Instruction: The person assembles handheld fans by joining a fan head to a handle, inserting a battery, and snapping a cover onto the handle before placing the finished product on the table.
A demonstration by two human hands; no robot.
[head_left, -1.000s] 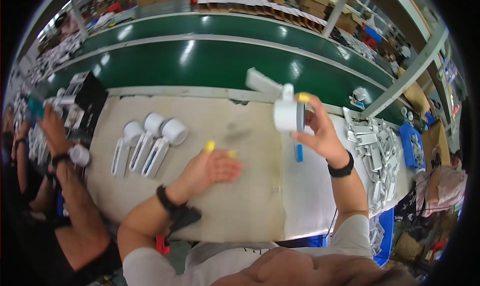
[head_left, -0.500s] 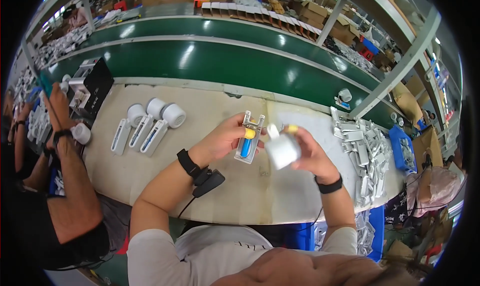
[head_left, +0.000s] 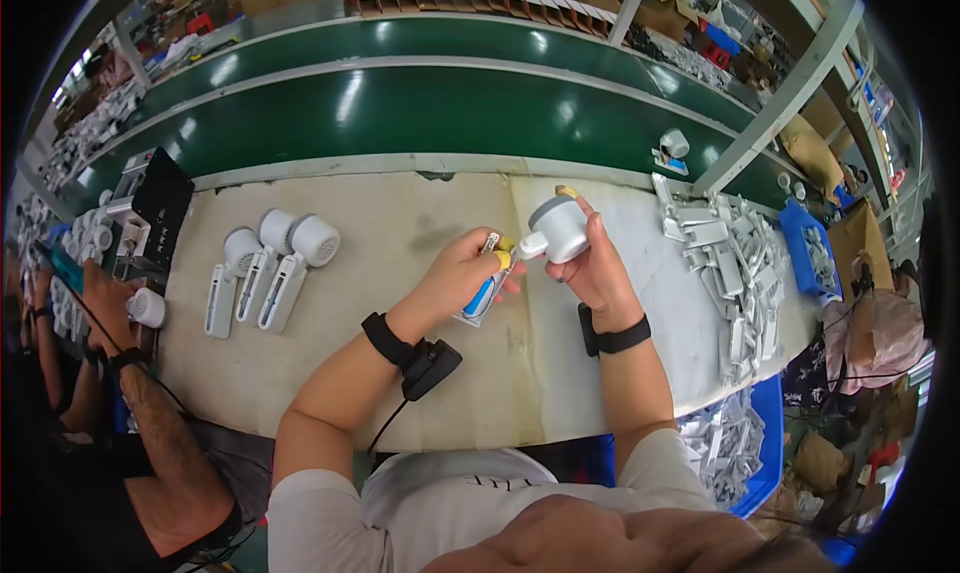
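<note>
My left hand (head_left: 462,275), with yellow finger covers, is closed around an open white handle shell (head_left: 470,317) that has a blue cylinder (head_left: 480,297) inside, likely a battery. In my right hand (head_left: 604,271) is a round white fan head (head_left: 566,235) with a grey rim, gripped by its body. The head's short stem (head_left: 533,244) points left and meets the top end of the shell. My left fingers hide the joint, so whether the stem sits inside cannot be seen. Both parts are held above the table, the shell tilted.
Three white handheld fans (head_left: 284,263) lie on the table's left, near a black box-shaped machine (head_left: 158,213). White handle shells (head_left: 730,273) are heaped on the right. Blue bins (head_left: 768,433) stand beyond the right edge. Behind runs a green conveyor (head_left: 420,118). A co-worker's hand (head_left: 108,303) is at far left.
My right hand has turned the fan head so its stem points left, and brought it against the handle shell. The shell has tilted in my left hand. The whole view has shifted slightly.
</note>
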